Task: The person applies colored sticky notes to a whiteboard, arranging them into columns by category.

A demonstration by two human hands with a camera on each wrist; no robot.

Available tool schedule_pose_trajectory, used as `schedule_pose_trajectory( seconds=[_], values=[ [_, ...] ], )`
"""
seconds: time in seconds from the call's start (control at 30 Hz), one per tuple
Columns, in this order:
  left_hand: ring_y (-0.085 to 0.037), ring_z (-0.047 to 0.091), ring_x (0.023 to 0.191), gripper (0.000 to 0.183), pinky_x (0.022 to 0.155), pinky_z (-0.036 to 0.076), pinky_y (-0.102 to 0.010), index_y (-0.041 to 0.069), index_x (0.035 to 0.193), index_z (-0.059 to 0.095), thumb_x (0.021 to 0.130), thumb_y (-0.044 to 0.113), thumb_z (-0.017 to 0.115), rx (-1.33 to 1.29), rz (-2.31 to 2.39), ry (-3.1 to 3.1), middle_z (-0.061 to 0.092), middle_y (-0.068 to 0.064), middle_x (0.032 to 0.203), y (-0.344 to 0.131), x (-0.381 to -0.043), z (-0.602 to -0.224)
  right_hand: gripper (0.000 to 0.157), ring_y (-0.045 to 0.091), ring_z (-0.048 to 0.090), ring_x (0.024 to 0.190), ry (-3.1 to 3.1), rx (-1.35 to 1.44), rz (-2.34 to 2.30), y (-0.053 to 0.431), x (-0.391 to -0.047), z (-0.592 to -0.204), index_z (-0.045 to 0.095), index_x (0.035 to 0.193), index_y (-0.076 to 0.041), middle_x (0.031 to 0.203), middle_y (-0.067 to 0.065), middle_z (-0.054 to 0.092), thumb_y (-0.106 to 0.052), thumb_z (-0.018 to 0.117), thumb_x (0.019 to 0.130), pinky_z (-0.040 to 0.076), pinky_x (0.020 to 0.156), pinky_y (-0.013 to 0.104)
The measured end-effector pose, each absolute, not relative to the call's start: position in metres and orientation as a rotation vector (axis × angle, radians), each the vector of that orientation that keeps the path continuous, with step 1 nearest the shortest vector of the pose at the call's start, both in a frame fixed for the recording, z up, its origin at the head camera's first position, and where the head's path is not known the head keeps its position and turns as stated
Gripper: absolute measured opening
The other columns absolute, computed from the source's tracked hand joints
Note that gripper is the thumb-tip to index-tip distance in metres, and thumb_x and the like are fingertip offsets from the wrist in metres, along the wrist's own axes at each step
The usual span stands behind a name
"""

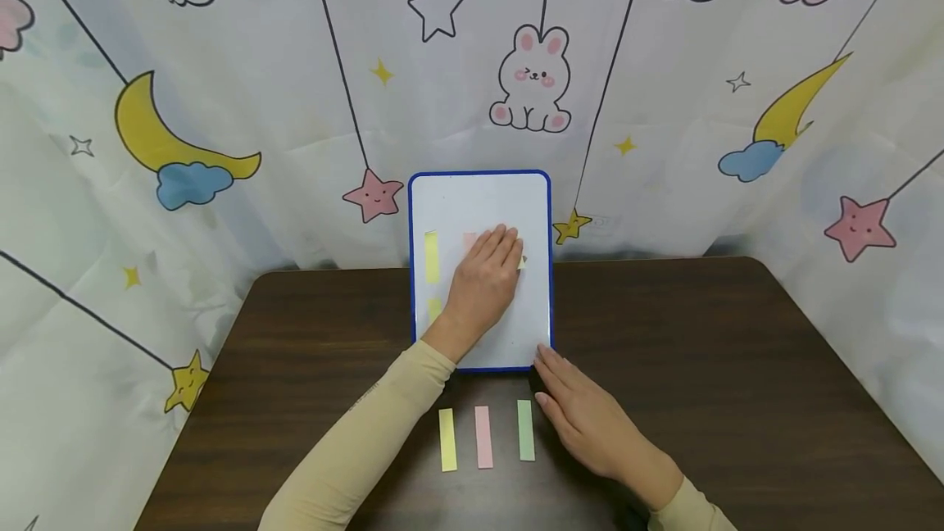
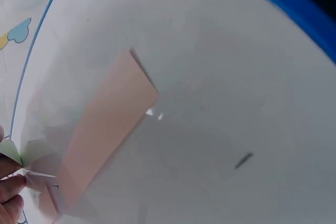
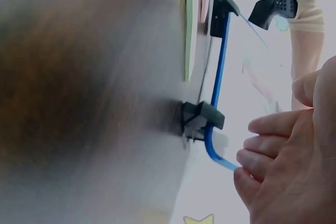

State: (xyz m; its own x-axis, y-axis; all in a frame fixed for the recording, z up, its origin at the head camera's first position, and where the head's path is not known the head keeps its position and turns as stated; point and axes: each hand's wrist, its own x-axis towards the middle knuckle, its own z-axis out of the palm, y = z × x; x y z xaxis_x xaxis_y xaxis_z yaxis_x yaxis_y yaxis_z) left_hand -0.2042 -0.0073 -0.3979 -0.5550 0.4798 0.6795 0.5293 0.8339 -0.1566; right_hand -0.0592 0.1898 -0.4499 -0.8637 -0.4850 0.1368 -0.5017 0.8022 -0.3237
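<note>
A whiteboard (image 1: 501, 342) with a blue rim stands upright at the middle of the table. Across its right half lies my left hand (image 1: 483, 281), fingers straight and together against the surface. A small yellow-green bit of paper (image 1: 523, 263) shows beside those fingers. In the left wrist view, a light green paper (image 2: 10, 151) is at the fingertips, and a pink strip (image 2: 107, 129) clings to the board. My right hand (image 1: 590, 416), fingers extended, touches the board's lower right corner. Two yellow strips, the upper (image 1: 431, 256) and lower (image 1: 434, 308), are on the board's left side.
On the table in front of the board lie a yellow strip (image 1: 447, 440), a pink strip (image 1: 483, 437) and a green strip (image 1: 526, 431). Black supports (image 3: 202, 116) hold the board's lower edge. A patterned curtain (image 1: 295, 105) hangs behind the dark wooden table (image 1: 701, 351).
</note>
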Motion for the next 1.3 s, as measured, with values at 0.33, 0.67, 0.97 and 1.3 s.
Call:
schedule_pose_trajectory(
  seconds=[0.33, 0.67, 0.97, 1.3],
  values=[
    [-0.027, 0.061, 0.133, 0.031, 0.119, 0.043, -0.038, 0.003, 0.128, 0.07, 0.101, 0.015, 0.063, -0.743, -0.076, -2.264, 0.066, -0.013, 0.138, -0.008, -0.205, -0.398, 0.054, 0.027, 0.037, 0.152, -2.899, 0.806, 0.493, 0.192, -0.065, -0.457, 0.045, 0.153, -0.002, 0.165, 0.011, 0.035, -0.034, 0.046, 0.109, 0.041, 0.118, 0.05],
    [-0.028, 0.056, 0.138, 0.038, 0.121, 0.04, -0.038, 0.002, 0.133, 0.066, 0.1, 0.021, 0.066, -0.754, -0.027, -2.327, 0.061, -0.014, 0.144, -0.01, -0.2, -0.401, 0.055, 0.024, 0.033, 0.154, -2.943, 0.81, 0.531, 0.192, -0.065, -0.458, 0.042, 0.155, -0.005, 0.167, 0.008, 0.032, -0.036, 0.045, 0.109, 0.039, 0.12, 0.048],
    [-0.028, 0.055, 0.14, 0.047, 0.121, 0.04, -0.039, 0.003, 0.135, 0.065, 0.098, 0.032, 0.068, -0.764, 0.022, -2.334, 0.06, -0.014, 0.146, -0.012, -0.197, -0.406, 0.054, 0.026, 0.036, 0.152, -2.906, 0.81, 0.515, 0.192, -0.064, -0.461, 0.045, 0.153, -0.003, 0.165, 0.01, 0.035, -0.034, 0.047, 0.109, 0.041, 0.118, 0.049],
    [-0.027, 0.055, 0.139, 0.043, 0.121, 0.04, -0.038, 0.003, 0.134, 0.066, 0.101, 0.031, 0.065, -0.775, 0.022, -2.327, 0.061, -0.013, 0.145, -0.013, -0.193, -0.41, 0.053, 0.028, 0.037, 0.152, -2.885, 0.819, 0.503, 0.193, -0.066, -0.461, 0.046, 0.152, -0.001, 0.165, 0.011, 0.036, -0.032, 0.047, 0.109, 0.041, 0.118, 0.051]
  ],
)
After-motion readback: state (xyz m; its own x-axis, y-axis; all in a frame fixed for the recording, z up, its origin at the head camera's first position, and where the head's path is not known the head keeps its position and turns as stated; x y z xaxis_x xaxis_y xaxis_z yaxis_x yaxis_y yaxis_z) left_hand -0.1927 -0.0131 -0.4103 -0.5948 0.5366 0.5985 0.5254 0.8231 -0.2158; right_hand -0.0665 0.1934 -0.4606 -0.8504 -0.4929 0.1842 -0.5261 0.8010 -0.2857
